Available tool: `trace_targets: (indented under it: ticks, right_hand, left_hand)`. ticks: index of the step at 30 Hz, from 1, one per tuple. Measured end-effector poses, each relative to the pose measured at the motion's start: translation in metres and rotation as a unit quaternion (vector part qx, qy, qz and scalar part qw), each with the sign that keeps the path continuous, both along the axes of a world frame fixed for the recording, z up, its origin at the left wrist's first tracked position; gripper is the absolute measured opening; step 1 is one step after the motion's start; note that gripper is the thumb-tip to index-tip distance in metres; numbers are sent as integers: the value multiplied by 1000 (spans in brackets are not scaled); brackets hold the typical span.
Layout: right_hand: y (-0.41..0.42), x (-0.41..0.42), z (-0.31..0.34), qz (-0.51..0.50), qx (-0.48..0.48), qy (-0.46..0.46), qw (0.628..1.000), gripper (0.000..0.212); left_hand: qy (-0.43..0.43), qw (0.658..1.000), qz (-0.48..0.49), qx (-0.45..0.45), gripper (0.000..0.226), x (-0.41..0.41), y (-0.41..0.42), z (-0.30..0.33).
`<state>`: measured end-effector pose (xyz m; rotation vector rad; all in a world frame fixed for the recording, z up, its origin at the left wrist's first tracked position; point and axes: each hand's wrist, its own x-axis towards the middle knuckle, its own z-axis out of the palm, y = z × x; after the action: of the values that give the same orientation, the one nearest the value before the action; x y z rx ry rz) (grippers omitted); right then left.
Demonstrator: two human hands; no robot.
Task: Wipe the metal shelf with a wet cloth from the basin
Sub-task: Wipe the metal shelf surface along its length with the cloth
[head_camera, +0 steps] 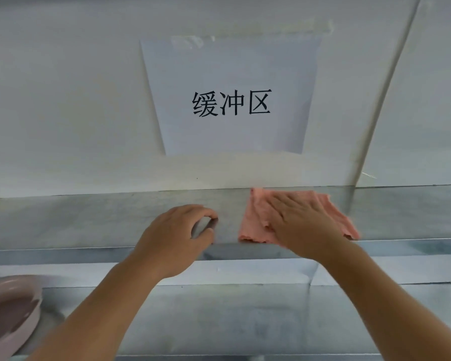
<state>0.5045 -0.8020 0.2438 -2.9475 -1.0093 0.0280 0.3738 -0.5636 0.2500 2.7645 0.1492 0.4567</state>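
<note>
A grey metal shelf [89, 220] runs across the view at chest height against a white wall. A pink cloth [250, 227] lies spread flat on its top surface, right of centre. My right hand [294, 220] presses flat on the cloth, fingers spread and pointing toward the wall, slightly blurred. My left hand [177, 233] rests at the shelf's front edge left of the cloth, fingers curled, thumb and forefinger forming a ring, holding nothing I can see. A pink basin [13, 308] sits on the lower shelf at the bottom left, partly cut off.
A white paper sign [232, 100] with black characters is taped to the wall above the shelf. A lower metal shelf level [245, 316] stretches beneath my arms. A vertical seam strip [391, 82] runs up the wall at the right.
</note>
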Motion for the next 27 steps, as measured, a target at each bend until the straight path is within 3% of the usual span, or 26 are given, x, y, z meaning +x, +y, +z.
trace_targets:
  ticks: [5, 9, 12, 16, 18, 21, 23, 25, 27]
  right_hand:
    - [-8, -6, 8, -110, -55, -13, 992, 79]
    - [71, -47, 4, 19, -33, -20, 999, 85]
    - [82, -45, 2, 33, -25, -1, 999, 87]
    - [57, -29, 7, -99, -53, -13, 994, 99]
    - [84, -51, 16, -129, -52, -2, 990, 71]
    - [177, -103, 20, -28, -27, -27, 999, 58]
    - [230, -120, 9, 21, -4, -4, 1000, 68]
    - [253, -124, 2, 26, 28, 10, 999, 85]
    - [245, -118, 0, 3, 35, -18, 999, 72]
  left_hand:
    - [-1, 1000, 5, 4, 32, -6, 19, 0]
    - [-2, 1000, 9, 11, 34, -14, 39, -1]
    - [0, 1000, 2, 17, 35, -20, 54, 1]
    - [-6, 1000, -16, 15, 33, -39, 87, 2]
    - [-9, 999, -26, 17, 35, -51, 108, 2]
    - [-5, 999, -35, 20, 35, -71, 143, 3]
    - [-3, 999, -36, 18, 38, -82, 167, 3]
    - [-5, 999, -28, 17, 36, -95, 192, 3]
    - [-8, 1000, -24, 17, 27, -107, 213, 4]
